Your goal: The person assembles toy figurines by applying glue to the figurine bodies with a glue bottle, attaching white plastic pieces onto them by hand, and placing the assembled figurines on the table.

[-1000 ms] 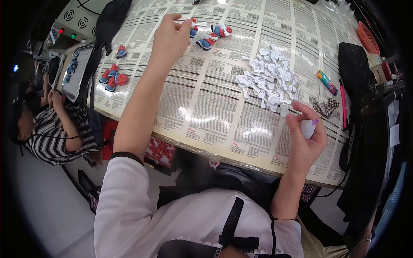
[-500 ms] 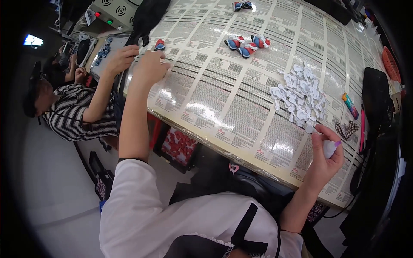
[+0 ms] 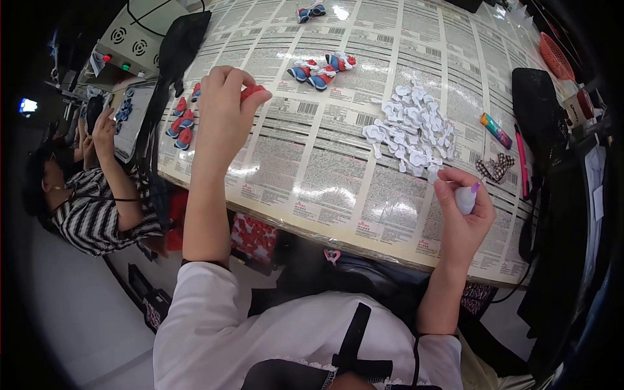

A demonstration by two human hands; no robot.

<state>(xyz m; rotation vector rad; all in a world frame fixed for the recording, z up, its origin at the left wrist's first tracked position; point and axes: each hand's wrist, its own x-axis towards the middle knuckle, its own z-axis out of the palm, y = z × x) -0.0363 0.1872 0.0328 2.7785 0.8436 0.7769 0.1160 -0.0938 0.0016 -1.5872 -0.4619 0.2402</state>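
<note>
My left hand [image 3: 226, 117] is raised over the table's left part, its fingers closed on a small red piece [image 3: 252, 91]; the rest of that piece is hidden. Beside it lie several red-and-blue pieces [image 3: 184, 127]. My right hand [image 3: 469, 218] curls around a small white squeeze bottle [image 3: 465, 199] with a purple tip. Its thumb and forefinger meet at a small white piece [image 3: 433, 173] by the near edge of a pile of flat white pieces [image 3: 409, 127]. Further back sits a group of red, blue and white pieces [image 3: 320, 71].
A printed sheet under clear film covers the table [image 3: 312, 149]. To the right lie a lighter-like tube [image 3: 496, 130], a checkered bow [image 3: 495, 168] and a pink pen [image 3: 522, 162]. A co-worker in stripes [image 3: 104, 208] sits at left, near a machine [image 3: 133, 42]. Below is a bin of red pieces [image 3: 253, 237].
My left hand has come back from the table's left edge and now holds a red piece. My right hand keeps the bottle. The whole view has shifted, showing more pieces at left.
</note>
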